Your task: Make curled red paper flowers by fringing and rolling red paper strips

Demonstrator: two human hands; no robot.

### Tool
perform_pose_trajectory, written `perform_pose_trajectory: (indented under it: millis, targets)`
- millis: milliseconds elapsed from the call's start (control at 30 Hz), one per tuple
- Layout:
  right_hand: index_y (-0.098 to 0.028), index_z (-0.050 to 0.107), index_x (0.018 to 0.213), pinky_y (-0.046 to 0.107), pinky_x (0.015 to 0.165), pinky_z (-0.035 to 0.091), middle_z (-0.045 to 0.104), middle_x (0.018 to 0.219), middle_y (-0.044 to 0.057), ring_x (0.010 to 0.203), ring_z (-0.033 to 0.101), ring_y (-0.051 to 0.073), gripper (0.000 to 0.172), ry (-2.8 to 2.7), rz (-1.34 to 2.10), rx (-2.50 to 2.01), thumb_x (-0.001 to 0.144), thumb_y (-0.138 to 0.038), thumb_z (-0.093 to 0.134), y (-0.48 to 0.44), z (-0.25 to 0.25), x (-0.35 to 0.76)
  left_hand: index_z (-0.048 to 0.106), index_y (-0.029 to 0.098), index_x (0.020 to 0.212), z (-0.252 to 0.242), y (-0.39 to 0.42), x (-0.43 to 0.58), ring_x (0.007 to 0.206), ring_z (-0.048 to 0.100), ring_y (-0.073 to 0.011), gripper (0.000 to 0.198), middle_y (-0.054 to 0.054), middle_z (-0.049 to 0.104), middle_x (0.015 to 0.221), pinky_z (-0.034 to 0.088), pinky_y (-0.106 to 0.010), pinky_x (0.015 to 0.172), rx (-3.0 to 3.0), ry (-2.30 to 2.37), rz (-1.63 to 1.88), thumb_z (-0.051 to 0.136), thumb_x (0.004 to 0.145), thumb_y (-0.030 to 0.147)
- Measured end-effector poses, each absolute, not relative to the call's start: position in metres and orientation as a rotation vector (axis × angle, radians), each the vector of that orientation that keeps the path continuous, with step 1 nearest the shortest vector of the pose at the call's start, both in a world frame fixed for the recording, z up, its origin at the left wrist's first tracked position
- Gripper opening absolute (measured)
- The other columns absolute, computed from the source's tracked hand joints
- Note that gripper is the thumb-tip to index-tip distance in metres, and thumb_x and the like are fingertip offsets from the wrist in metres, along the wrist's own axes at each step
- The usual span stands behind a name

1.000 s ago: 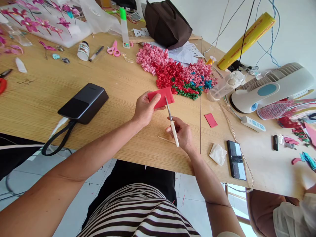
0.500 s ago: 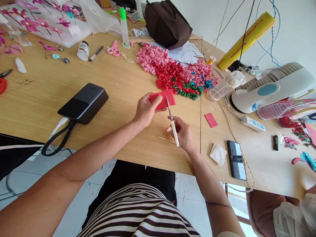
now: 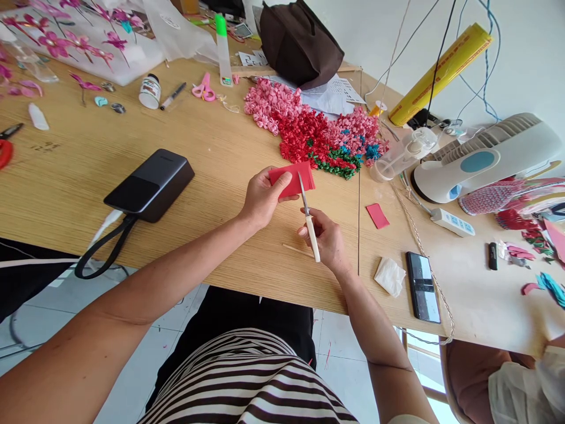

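Note:
My left hand (image 3: pixel 263 197) pinches a small stack of red rectangular pieces (image 3: pixel 292 184), thumb on top and fingers beneath. They look like paper or thin fabric; I cannot tell which. In my right hand (image 3: pixel 329 240) is a pair of scissors (image 3: pixel 312 237) with a cream handle. Their blades lie across the stack near its right end, pointing away from me. Both hands are above the wooden table, close to its front edge. A thin pale stick (image 3: pixel 296 250) lies under the right hand. Another red piece (image 3: pixel 377 215) rests on the table to the right.
Beyond my hands is a heap of pink, red and green ribbon-like flowers (image 3: pixel 304 126). A black power bank (image 3: pixel 150 184) stands left. To the right are a phone (image 3: pixel 422 287), a folded tissue (image 3: pixel 390 276), a power strip (image 3: pixel 452 221) and a white fan (image 3: pixel 489 156). Another person sits far right.
Almost nothing differs. The red stack and my left hand have shifted very slightly, while the scissors stay across the stack.

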State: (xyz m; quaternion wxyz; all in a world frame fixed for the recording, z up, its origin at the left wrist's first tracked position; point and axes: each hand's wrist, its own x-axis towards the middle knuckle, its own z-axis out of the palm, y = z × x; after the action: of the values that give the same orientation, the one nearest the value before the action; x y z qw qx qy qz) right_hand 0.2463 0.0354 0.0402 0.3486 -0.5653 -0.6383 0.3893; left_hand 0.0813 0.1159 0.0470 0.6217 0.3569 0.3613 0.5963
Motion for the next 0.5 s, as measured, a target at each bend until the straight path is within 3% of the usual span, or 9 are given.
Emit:
perform_pose_trajectory:
  millis: [500]
  targets:
    - [-0.018,0.064,0.127,0.026,0.054,0.029,0.048,0.068,-0.005,0.057,0.035,0.010,0.068,-1.571,1.086,-1.466,0.083,-0.068,0.070,0.0357,0.0380,0.2457,0.055,0.019,0.080,0.0440,0.1153,0.0813,0.068,0.066,-0.0102,0.047,0.003,0.067,0.077,0.064,-0.023,0.061,0.818,0.773,1.380,0.088,0.066,0.050]
